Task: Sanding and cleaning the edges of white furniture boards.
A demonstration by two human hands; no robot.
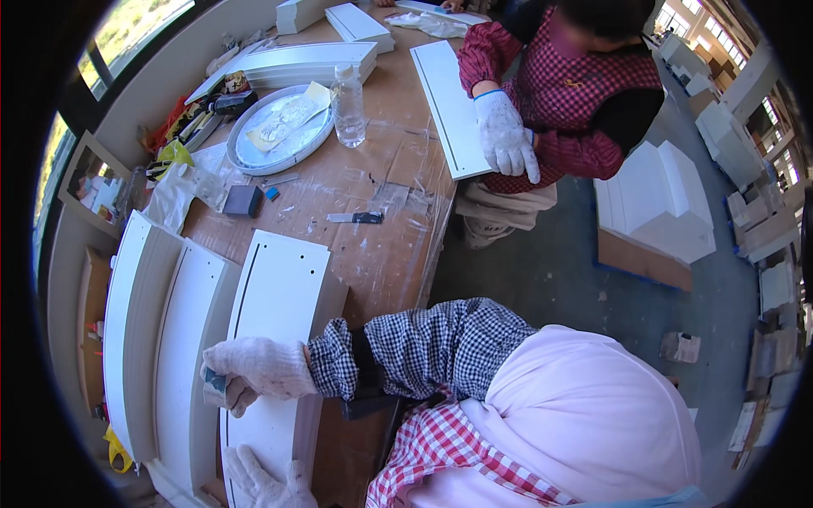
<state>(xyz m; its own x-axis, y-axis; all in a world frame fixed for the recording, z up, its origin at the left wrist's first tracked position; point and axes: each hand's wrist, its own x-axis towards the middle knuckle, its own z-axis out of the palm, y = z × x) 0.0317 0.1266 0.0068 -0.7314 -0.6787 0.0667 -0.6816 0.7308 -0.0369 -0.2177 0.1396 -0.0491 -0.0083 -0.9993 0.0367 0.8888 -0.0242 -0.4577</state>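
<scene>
My right hand (258,372), in a whitish knitted glove, is closed around a small greenish sanding block (215,388). It is at the left edge of a stack of long white boards (279,292). A dark groove runs along the left side of the top board, and small holes show at its far end. My left hand (267,479), gloved too, lies with fingers spread on the near part of the same board; its wrist is cut off by the lower edge. Further stacks of curved white boards (188,339) stand just left of it.
A utility knife (356,218), a dark block (243,201), a water bottle (348,110) and a round white tray (241,161) lie beyond on the cardboard-covered table (394,165). Across, a co-worker's gloved hand (506,135) rests on another white board (440,102). White panels (656,199) stand on the floor.
</scene>
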